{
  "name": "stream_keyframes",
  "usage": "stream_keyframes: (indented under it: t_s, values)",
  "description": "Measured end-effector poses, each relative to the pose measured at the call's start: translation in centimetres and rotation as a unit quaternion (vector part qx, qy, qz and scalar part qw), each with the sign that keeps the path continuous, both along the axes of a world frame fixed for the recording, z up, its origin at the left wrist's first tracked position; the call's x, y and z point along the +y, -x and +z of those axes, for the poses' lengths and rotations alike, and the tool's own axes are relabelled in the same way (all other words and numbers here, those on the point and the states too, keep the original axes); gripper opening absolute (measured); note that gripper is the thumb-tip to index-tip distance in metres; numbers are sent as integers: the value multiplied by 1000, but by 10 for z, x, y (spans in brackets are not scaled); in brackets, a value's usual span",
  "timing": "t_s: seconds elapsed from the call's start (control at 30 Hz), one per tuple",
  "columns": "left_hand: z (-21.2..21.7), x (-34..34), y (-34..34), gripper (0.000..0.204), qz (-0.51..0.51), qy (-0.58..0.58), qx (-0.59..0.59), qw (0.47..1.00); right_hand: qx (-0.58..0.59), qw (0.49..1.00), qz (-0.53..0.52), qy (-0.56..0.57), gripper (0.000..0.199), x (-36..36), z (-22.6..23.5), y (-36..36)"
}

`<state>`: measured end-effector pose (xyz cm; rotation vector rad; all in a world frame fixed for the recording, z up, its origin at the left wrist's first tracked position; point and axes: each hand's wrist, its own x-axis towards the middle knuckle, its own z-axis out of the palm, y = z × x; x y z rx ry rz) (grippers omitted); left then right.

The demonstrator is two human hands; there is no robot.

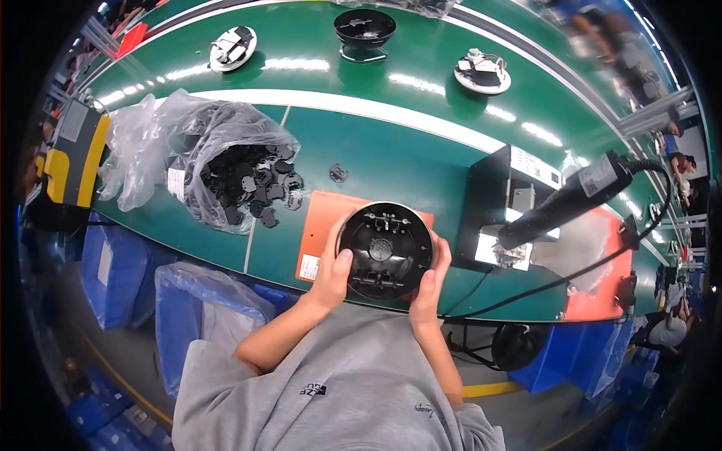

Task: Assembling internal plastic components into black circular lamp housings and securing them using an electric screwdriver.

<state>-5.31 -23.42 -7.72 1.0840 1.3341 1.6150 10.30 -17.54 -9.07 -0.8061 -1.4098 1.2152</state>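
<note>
Over the green bench [429, 177], our left hand [329, 276] and right hand [429, 284] grip a black bowl [410, 255] by the near edge, plastic bag [199, 135] left, black tool [568, 201] right, room beyond.

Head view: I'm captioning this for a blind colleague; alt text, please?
The left hand and right hand hold a round black housing over an orange sheet on a green workbench; at left, a clear bag of black parts.

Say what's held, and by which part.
A round black housing, held by its opposite sides: left hand on its left edge, right hand on its right.
</note>
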Motion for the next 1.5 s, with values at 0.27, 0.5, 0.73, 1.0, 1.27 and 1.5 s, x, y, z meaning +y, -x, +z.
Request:
stream_keyframes:
  t_s: [0.27,0.5,0.73,1.0,1.27,1.5]
  values:
    - [-4,34,109,27,-4,21,435,900,131,967,103,190,78,6,-28,5]
    - [2,100,143,30,-189,-41,609,769,120,972,85,181,75,7,-20,7]
    - [11,110,134,22,-150,47,448,880,106,977,74,172,74,9,-18,9]
    - [97,57,74,20,-172,81,293,937,119,981,58,141,76,3,-27,10]
    - [77,64,42,15,-153,34,465,871,78,988,74,108,70,3,-24,6]
    - [74,74,35,15,-176,81,502,843,55,988,58,133,77,3,-19,5]
